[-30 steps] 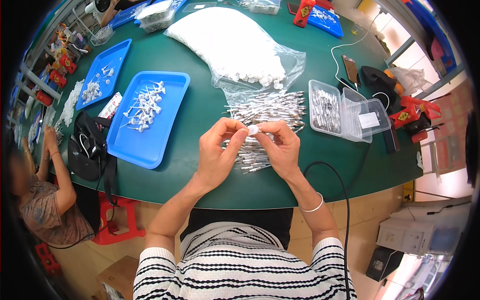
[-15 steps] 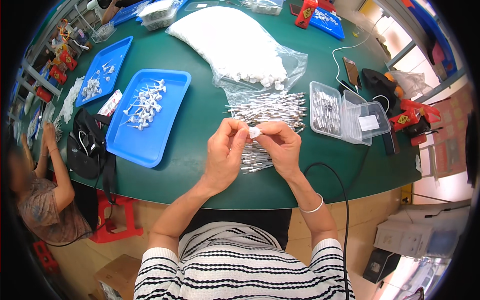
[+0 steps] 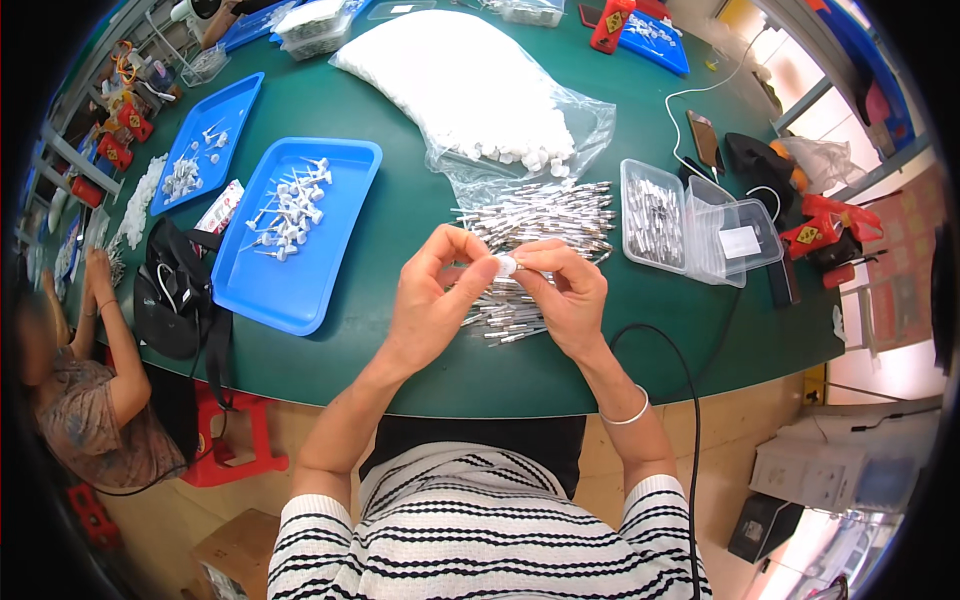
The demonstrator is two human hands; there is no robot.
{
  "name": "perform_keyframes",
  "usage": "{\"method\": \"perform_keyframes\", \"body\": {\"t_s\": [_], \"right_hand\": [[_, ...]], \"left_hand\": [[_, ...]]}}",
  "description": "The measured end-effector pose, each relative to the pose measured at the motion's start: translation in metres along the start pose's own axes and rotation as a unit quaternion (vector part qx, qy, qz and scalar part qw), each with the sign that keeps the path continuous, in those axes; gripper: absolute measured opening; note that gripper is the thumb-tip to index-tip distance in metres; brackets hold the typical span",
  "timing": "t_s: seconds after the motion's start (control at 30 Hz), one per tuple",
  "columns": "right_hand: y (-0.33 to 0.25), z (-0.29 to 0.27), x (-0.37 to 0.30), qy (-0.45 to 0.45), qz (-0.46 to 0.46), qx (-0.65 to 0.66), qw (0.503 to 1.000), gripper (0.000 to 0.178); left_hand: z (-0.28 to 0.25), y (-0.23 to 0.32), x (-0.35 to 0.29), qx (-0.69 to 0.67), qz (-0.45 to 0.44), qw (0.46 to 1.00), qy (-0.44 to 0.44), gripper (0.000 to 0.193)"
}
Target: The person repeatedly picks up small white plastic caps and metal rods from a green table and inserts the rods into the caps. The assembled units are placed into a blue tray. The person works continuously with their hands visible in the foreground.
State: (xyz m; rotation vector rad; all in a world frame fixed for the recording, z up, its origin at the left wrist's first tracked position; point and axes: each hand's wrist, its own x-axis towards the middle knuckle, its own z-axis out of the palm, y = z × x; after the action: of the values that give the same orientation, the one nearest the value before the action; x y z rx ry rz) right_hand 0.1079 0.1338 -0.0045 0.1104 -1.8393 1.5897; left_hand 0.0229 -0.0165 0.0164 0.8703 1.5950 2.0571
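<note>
Between the fingertips of both hands is a small white plastic cap [image 3: 506,265]. My left hand [image 3: 437,290] pinches its left side with thumb and forefinger. From the right, my right hand [image 3: 568,300] is closed on it too; whether a metal pin sits in those fingers is hidden. Under and beyond my fingers lies a heap of thin silver metal pins [image 3: 545,218]. Behind the heap, a large clear bag [image 3: 450,85] spills white caps onto the table. To the left, a blue tray [image 3: 330,235] holds several white caps with pins fitted in them.
Right of the heap stand a clear plastic box [image 3: 655,215] of pins and its lid [image 3: 738,242]. A phone [image 3: 703,140], red bottles and a black cable [image 3: 680,360] lie farther right. A black bag [image 3: 172,290] and a co-worker [image 3: 105,400] are at the left.
My left hand has shifted slightly left and its grip on the cap has turned. My right hand stays almost in place, still pinching at the cap.
</note>
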Motion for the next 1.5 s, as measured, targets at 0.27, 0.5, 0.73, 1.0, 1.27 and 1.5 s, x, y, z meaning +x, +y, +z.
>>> {"method": "perform_keyframes", "body": {"t_s": [0.27,0.5,0.73,1.0,1.27,1.5], "right_hand": [[0.003,0.000,0.000,-0.013,-0.069,-0.057,0.996,0.019],[0.000,0.002,0.000,-0.018,-0.100,-0.068,0.992,0.021],[0.001,0.002,-0.002,-0.002,-0.059,-0.030,0.998,0.023],[0.003,0.000,0.002,0.006,-0.121,-0.099,0.988,0.023],[0.002,0.001,0.002,0.005,-0.128,-0.111,0.985,0.022],[0.006,0.006,-0.006,0.035,-0.045,-0.026,0.998,0.020]], "left_hand": [[-0.008,0.007,0.006,-0.022,-0.092,0.994,-0.052,0.010],[-0.016,0.008,0.013,-0.219,-0.228,0.944,-0.094,0.009],[-0.015,-0.007,0.009,-0.291,-0.220,0.928,-0.079,0.013],[-0.010,-0.006,-0.001,-0.196,-0.172,0.964,-0.046,0.015],[-0.012,-0.013,0.000,-0.223,-0.176,0.957,-0.056,0.014],[0.003,-0.007,-0.007,-0.308,-0.198,0.930,-0.031,0.015]]}}
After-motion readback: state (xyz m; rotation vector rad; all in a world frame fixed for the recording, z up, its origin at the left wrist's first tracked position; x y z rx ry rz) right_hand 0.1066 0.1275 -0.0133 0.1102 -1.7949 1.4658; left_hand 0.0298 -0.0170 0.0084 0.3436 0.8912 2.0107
